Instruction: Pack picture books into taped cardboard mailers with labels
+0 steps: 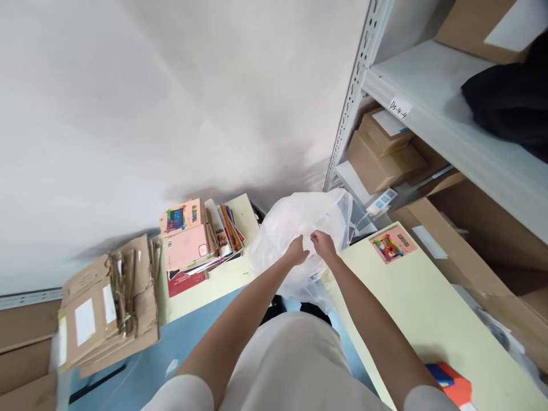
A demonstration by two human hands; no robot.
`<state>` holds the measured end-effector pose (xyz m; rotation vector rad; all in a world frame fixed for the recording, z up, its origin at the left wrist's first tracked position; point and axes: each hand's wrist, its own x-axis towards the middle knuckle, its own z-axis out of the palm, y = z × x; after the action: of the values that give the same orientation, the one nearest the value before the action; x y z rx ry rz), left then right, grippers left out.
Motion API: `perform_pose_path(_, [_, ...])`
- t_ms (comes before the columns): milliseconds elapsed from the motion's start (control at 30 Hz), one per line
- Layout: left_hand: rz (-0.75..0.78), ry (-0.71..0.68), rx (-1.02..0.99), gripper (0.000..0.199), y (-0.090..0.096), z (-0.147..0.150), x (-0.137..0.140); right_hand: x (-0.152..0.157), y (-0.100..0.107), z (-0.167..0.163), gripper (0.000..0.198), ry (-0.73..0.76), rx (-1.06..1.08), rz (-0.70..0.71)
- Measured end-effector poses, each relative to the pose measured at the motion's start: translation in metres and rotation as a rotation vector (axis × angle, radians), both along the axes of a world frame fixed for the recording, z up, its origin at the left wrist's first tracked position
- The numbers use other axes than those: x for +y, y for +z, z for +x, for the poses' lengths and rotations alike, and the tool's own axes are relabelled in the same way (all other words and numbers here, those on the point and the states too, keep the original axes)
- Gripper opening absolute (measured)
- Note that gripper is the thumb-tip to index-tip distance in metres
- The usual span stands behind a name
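A large, puffed-up translucent white plastic bag (282,220) sits in the gap between two pale yellow tabletops, right in front of my body. Both hands are over its middle, a short distance apart. My left hand (296,251) has its fingers curled in a closed grip on the thin plastic, thumb toward the right. Facing it, my right hand (323,245) is closed too, thumb and fingers pinching the film. The small folds of plastic inside the fingers are hard to make out. What lies inside the bag is hidden.
Pink boxes (186,245) and booklets stand on the left tabletop (192,302), beside stacked flattened cardboard (141,291). A pink picture card (393,244) lies on the right tabletop (411,308). Metal shelving (428,80) with cartons, a power strip (382,201) and an open cardboard box (454,257) border the right.
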<state>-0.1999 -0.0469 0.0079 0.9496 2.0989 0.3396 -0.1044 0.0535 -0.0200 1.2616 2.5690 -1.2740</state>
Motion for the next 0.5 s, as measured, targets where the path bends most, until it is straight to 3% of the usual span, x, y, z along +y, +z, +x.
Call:
perform_pose_path(167, [0.175,0.022,0.074,0.058,0.01,0.002,-0.007,-0.01,0.027,0.014,0.017,0.057,0.411,-0.189])
perform_pose_path(333, [0.337,-0.05,0.09,0.042,0.031,0.015,-0.014,-0.025,0.054,0.024,0.018,-0.261,0.691,-0.446])
perform_pose_path(500, [0.437,0.088,0.043,0.039,0.054,0.006,-0.027,-0.046,0.075,0.031,0.059,-0.479,0.753,-0.329])
